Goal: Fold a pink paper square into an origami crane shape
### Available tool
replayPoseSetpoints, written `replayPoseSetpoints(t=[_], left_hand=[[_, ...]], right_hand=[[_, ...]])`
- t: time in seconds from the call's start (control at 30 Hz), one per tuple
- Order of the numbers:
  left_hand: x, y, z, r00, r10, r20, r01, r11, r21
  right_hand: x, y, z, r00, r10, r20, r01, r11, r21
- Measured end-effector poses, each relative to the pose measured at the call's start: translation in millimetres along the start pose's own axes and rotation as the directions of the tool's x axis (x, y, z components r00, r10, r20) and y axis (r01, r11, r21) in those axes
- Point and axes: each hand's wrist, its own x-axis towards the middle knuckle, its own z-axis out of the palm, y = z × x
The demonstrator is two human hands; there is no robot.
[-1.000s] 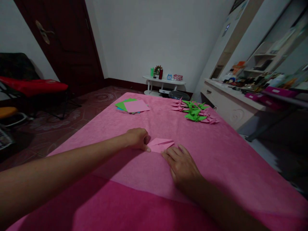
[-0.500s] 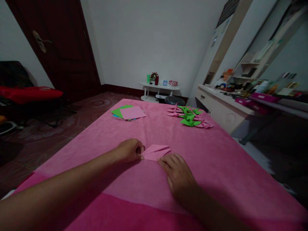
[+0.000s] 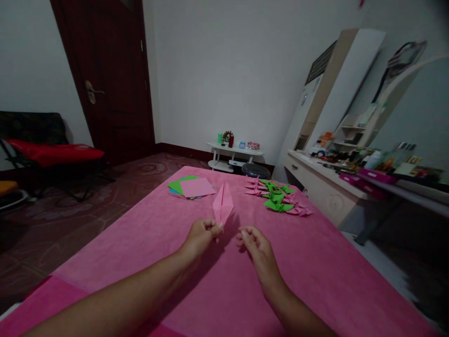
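My left hand (image 3: 202, 234) pinches the lower tip of a folded pink paper (image 3: 222, 204) and holds it upright above the pink table cover (image 3: 315, 262). My right hand (image 3: 253, 241) hovers just to the right of it with the fingers curled loosely inward; nothing shows in them and it does not touch the paper. Farther back on the cover lie a stack of flat coloured paper sheets (image 3: 191, 186), pink on top of green and blue, and a cluster of folded pink and green paper cranes (image 3: 277, 198).
A dark door (image 3: 112, 84) stands at the back left, with a red-cushioned chair (image 3: 52, 152) beside it. A small white side table (image 3: 235, 152) holds small items against the far wall. A cluttered dresser (image 3: 336, 180) runs along the right.
The folded pink paper lay flat on the cover under both hands; my left hand has lifted it upright. My right hand has come off it. The view has tilted upward.
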Motion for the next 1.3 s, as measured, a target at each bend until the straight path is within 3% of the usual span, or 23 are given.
replayPoseSetpoints(t=[0.07,0.2,0.47,0.73,0.83,1.0,1.1,1.3], left_hand=[[3.5,1.7,14.0,1.000,0.006,0.008,-0.005,0.990,-0.141],[-0.8,-11.5,25.9,0.999,0.045,0.013,-0.038,0.949,-0.314],[-16.1,-11.0,27.6,0.995,0.022,0.094,-0.002,0.978,-0.210],[-17.9,-18.0,26.7,0.990,0.087,0.115,-0.088,0.996,0.008],[-20.7,-18.4,26.9,0.984,0.095,0.149,-0.097,0.995,0.005],[-25.9,-13.5,26.2,0.970,0.138,0.200,-0.169,0.975,0.143],[-25.1,-5.7,22.6,0.957,0.154,0.244,-0.191,0.973,0.134],[-13.5,7.4,7.4,0.983,0.164,0.081,-0.163,0.986,-0.015]], right_hand=[[9.8,-5.1,16.6,0.999,0.005,0.046,-0.011,0.992,0.123],[12.3,-4.4,34.1,0.999,0.016,-0.040,-0.005,0.963,0.268],[9.6,14.6,22.1,0.991,0.053,-0.123,-0.024,0.973,0.229],[4.2,15.2,23.0,0.988,0.066,-0.140,-0.036,0.978,0.206],[3.9,17.2,23.4,0.989,0.082,-0.120,-0.050,0.967,0.252],[3.7,23.4,22.6,0.986,0.140,-0.085,-0.091,0.901,0.423],[2.7,23.8,21.0,0.988,0.154,-0.012,-0.130,0.872,0.471],[0.4,14.6,20.9,0.974,0.163,0.158,-0.219,0.860,0.461]])
